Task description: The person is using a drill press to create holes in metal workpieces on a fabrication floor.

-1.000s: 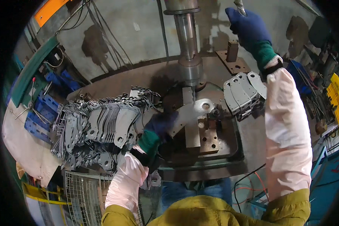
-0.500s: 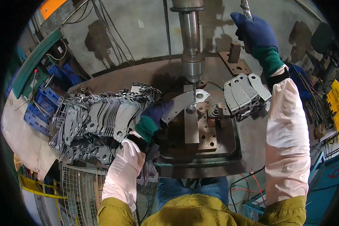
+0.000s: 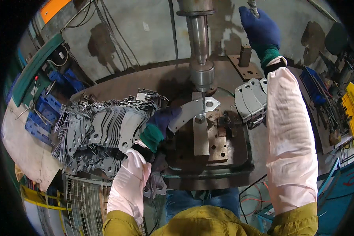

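Note:
My left hand [image 3: 163,121], in a blue glove with a green cuff, grips the near end of a curved grey metal plate [image 3: 188,113]. The plate's far end, with a large round hole, lies across a steel block [image 3: 201,137] on a drilled base plate [image 3: 219,147]. Right above the plate hangs a drill bit [image 3: 203,100] in a chuck [image 3: 202,75]; whether its tip touches the metal I cannot tell. Raised at the upper right, my right hand [image 3: 262,29], gloved alike, is closed round a wrapped handle [image 3: 253,5], whose upper part is cut off by the frame.
Many similar plates [image 3: 106,126] stand stacked on the table at the left. A smaller group of plates [image 3: 249,98] lies right of the drill. Behind it stands a rusty upright block [image 3: 245,57]. Blue bins [image 3: 43,118] are at far left, a yellow bin [image 3: 351,110] at far right.
My right hand and forearm have shifted left along with the handle. My left hand still holds the plate in about the same place under the drill.

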